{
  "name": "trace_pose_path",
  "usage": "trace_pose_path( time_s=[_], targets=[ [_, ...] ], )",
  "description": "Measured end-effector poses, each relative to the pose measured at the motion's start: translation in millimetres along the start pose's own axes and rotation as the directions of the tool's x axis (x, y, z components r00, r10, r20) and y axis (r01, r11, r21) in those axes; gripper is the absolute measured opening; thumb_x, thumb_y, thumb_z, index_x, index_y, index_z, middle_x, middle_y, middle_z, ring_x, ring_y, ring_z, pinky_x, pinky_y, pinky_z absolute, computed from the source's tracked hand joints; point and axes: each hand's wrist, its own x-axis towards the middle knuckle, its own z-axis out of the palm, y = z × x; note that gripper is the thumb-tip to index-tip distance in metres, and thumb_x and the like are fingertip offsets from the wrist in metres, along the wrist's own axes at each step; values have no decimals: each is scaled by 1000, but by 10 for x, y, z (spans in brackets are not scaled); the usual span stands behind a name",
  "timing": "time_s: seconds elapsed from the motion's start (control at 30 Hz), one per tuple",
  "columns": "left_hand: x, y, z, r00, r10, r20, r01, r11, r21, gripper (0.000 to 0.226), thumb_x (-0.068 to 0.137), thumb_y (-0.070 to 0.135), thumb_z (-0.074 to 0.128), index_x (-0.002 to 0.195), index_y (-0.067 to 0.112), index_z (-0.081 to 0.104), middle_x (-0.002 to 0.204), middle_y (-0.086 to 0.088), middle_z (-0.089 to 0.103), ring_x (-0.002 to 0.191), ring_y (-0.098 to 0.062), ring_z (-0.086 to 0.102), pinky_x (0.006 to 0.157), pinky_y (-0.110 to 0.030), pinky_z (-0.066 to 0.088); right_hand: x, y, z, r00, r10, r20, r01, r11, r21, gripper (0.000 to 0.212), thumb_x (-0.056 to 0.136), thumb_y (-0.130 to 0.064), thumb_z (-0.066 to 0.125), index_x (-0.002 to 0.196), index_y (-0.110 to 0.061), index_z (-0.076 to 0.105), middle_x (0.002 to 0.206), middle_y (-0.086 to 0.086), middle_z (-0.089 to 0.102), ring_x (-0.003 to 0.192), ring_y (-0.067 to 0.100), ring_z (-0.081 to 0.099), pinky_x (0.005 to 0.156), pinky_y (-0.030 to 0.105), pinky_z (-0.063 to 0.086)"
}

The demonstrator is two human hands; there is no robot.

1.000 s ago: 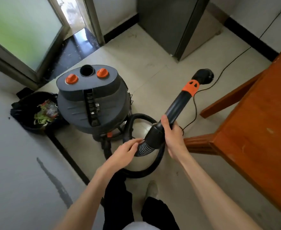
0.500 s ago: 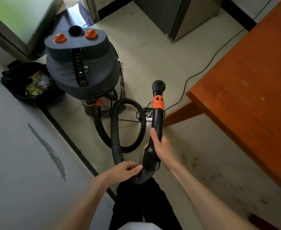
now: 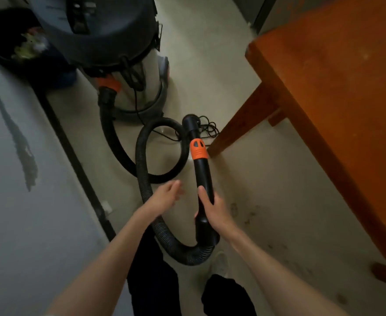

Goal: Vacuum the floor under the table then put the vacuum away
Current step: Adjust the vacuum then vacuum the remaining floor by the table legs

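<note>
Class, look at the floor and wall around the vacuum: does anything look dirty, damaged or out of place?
Yes. Dark specks of dirt dot the pale tiled floor beside the orange wooden table, and a long dark scuff mark streaks the grey wall.

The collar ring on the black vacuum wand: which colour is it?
Orange collar ring, clearest in the head view.

The vacuum (image 3: 121, 53) stands upright at the far left, a dark grey lid over a steel drum. Its black ribbed hose (image 3: 145, 179) leaves an orange port low on the drum, loops on the floor and curves near into the black wand (image 3: 202, 176) with an orange collar, pointing far towards the wooden table (image 3: 337, 110) on the right, seemingly off the floor.
</note>
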Motion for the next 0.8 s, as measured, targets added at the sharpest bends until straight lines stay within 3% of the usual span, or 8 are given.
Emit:
trace_pose_path(
  time_s=[0.13,0.2,0.27,0.37,0.47,0.53,0.67,0.8],
  targets=[
    [264,15,558,998,41,-49,-56,922,-382,42,101,41,25,114,14,54,107,-8,62,93,-16,59,82,-31,48,180,553,-44,997,-42,72,44,999,-31,32,94,-51,45,84,-23,56,62,5,58,51,19,60,50,29,46],
    [352,-83,740,997,49,-54,-71,841,-537,42,101,43,24,109,14,54,97,-7,64,84,-13,60,72,-24,50,235,821,-42,995,-59,74,61,998,-18,30,95,-50,44,87,-23,57,63,8,59,54,22,60,52,31,47],
    [468,-236,895,996,70,-51,-86,828,-554,40,100,43,28,100,14,56,89,-5,61,76,-11,58,66,-21,48,291,1068,-62,996,-79,52,80,997,-18,29,96,-47,43,88,-23,57,66,9,60,58,23,60,54,32,49],
    [694,-487,1114,997,71,-9,-64,833,-550,36,99,43,34,92,14,55,84,-4,56,76,-13,55,75,-26,47,440,1501,-88,997,-78,24,79,997,-24,29,96,-48,43,89,-23,57,68,10,61,62,24,62,58,35,51],
    [978,-740,1338,998,55,43,-24,846,-533,40,99,41,37,111,6,52,93,-9,57,85,-17,56,83,-31,47,641,1902,-129,999,-39,-10,38,998,-40,46,85,-65,45,87,-21,59,66,10,62,61,27,63,61,42,54],
    [1175,-914,1535,996,49,70,-8,869,-495,44,100,41,35,120,5,47,98,-10,57,84,-16,56,78,-27,47,794,2177,-186,999,-22,-30,20,999,-49,48,88,-60,46,86,-14,60,62,11,62,56,26,63,58,42,53],
    [1593,-1170,1860,995,39,92,12,869,-494,34,101,36,34,116,8,45,91,-5,55,78,-13,54,72,-23,47,1144,2595,-379,1000,4,-28,-6,997,-77,45,95,-48,44,81,-7,58,53,7,59,46,21,59,52,37,50],
    [2146,-1432,2248,994,51,94,5,858,-514,32,100,37,39,114,9,45,82,-1,52,64,-8,52,54,-17,46,1586,2970,-671,1000,4,18,-2,998,-70,47,97,-44,41,88,-1,59,49,10,58,41,22,57,48,29,47]
  ],
)
